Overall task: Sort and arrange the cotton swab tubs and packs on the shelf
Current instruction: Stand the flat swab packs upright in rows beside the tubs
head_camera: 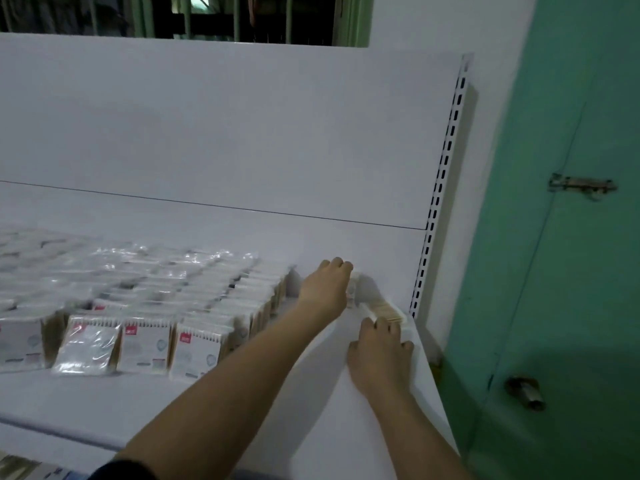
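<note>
A row of swab packs (pixel 381 308) is lying at the shelf's (pixel 242 403) right end, with the left hand (pixel 325 289) gripping its far end and the right hand (pixel 379 351) gripping its near end, beside more packs (pixel 145 306).

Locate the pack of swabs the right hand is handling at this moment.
In the head view, the pack lies at the shelf's far right end, under the right hand's fingertips, beside the slotted upright.

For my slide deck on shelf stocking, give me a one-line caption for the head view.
Both hands, left and right, set cotton swab packs at the white shelf's right end.
</note>
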